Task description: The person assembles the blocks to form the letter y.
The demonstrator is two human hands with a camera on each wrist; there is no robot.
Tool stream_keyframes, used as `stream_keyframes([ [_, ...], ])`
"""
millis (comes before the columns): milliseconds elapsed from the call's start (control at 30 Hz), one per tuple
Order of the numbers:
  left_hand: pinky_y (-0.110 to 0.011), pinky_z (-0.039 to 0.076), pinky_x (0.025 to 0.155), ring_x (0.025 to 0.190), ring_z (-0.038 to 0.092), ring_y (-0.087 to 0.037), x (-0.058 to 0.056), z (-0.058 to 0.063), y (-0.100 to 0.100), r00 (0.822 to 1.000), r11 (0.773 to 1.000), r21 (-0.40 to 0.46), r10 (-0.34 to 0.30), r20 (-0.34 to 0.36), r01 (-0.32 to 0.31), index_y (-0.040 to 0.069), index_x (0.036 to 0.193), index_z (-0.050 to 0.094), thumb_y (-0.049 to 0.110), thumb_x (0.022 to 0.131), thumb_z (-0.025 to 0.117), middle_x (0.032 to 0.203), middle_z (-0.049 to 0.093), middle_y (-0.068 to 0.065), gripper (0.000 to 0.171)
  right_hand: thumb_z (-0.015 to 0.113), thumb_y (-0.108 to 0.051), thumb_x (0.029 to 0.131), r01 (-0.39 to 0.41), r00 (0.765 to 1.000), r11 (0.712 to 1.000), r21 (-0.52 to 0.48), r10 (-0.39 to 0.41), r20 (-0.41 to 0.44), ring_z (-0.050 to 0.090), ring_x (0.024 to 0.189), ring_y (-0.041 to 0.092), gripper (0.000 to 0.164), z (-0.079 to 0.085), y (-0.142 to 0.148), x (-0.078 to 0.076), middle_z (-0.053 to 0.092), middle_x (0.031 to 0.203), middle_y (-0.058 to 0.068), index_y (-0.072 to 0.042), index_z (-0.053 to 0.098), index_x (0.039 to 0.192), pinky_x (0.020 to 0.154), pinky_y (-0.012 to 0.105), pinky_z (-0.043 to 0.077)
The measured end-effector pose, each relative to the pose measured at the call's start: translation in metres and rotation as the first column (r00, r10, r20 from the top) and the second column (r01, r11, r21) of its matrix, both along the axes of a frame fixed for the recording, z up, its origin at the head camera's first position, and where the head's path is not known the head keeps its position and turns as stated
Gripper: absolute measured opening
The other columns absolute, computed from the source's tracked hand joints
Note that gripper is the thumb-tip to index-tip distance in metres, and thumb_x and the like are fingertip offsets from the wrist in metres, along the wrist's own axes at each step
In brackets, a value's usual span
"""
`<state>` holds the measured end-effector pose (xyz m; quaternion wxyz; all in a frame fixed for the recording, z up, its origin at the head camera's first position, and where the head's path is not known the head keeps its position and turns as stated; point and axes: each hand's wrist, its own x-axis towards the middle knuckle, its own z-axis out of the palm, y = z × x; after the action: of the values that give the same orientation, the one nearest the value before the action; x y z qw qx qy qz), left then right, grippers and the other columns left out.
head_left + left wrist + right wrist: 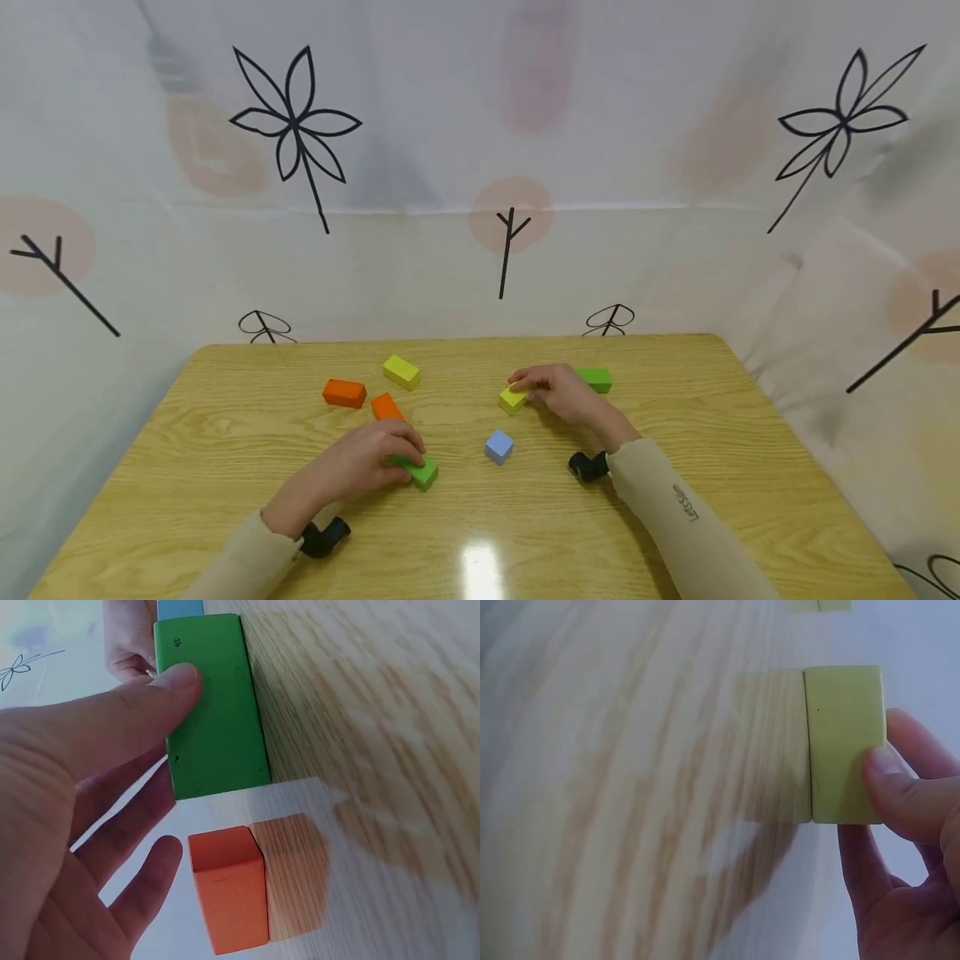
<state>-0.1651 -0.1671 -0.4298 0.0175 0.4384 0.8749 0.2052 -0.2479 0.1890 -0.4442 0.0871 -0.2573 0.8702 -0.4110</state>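
Note:
My left hand grips a green block on the table, left of centre. In the left wrist view its thumb lies on one broad face of the green block, with other fingers behind it. My right hand holds a yellow block farther back. The right wrist view shows the yellow block standing on the wood, pinched at its edge between thumb and fingers. A small blue block sits between the two hands. Just beyond the left hand lies an orange block.
A second orange block and another yellow block lie at the back left. Behind the right hand is another green block, partly hidden. The wooden table ends at a patterned curtain at the back.

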Motion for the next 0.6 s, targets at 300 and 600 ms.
stream_keyframes([
  [300, -0.03, 0.054, 0.083, 0.095, 0.06, -0.007, 0.001, 0.0, 0.005, 0.995, 0.994, 0.05, 0.098, -0.006, -0.097, 0.022, 0.097, 0.075, 0.023, 0.083, 0.083, 0.108, 0.061, 0.011, 0.016, 0.06, 0.009, 0.095, 0.005, 1.0, 1.0, 0.002, -0.005, 0.007, 0.05, 0.132, 0.032, 0.03, -0.001, 0.002, -0.002, 0.062, 0.133, 0.008, -0.009, 0.075, 0.114, 0.1, 0.043, 0.048],
  [600, -0.028, 0.053, 0.075, 0.088, 0.058, -0.007, -0.006, 0.0, 0.017, 0.984, 0.979, 0.124, 0.17, -0.048, -0.163, 0.019, 0.097, 0.075, 0.022, 0.081, 0.086, 0.103, 0.061, 0.008, 0.02, 0.06, 0.008, 0.095, 0.0, 1.0, 1.0, 0.007, 0.0, -0.001, 0.05, 0.131, 0.032, 0.03, -0.001, 0.002, -0.001, 0.062, 0.133, 0.008, -0.009, 0.075, 0.114, 0.1, 0.043, 0.048],
])
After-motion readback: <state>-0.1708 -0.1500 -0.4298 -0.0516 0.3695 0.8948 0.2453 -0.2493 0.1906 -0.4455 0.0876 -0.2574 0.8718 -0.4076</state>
